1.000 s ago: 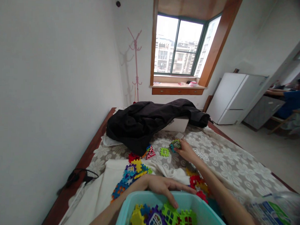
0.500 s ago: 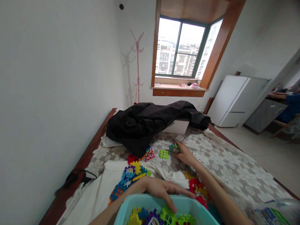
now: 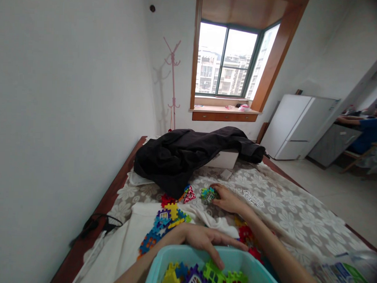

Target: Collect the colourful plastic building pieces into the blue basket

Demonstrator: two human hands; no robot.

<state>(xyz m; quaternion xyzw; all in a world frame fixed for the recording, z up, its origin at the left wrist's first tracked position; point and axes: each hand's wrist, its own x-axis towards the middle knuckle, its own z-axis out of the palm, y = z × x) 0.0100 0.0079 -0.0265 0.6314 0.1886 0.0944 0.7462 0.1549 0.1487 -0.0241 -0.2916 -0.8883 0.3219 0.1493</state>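
My right hand [image 3: 227,200] reaches out over the bed and grips a small cluster of green and blue interlocking toy tiles [image 3: 209,194]. Just left of it lies a red triangular tile [image 3: 189,194]. My left hand [image 3: 203,238] rests on the far rim of a teal plastic bin [image 3: 168,258] with its fingers curled over the edge. The bin holds several coloured tiles [image 3: 211,276]. More joined tiles in yellow, purple and blue [image 3: 165,219] lie on a white cloth [image 3: 123,238] left of my left hand, and red ones [image 3: 245,233] lie under my right forearm.
A black jacket [image 3: 182,155] is heaped across the bed, partly over a white box [image 3: 223,159]. The bed has a floral grey cover [image 3: 281,211]. A black cable [image 3: 95,225] lies at the left edge. A white fridge [image 3: 292,126] and a seated person [image 3: 370,127] are at right.
My right hand has pulled back toward me and to the left, carrying the small tile cluster onto the loose green tile. My left hand has stayed on the bin's rim.
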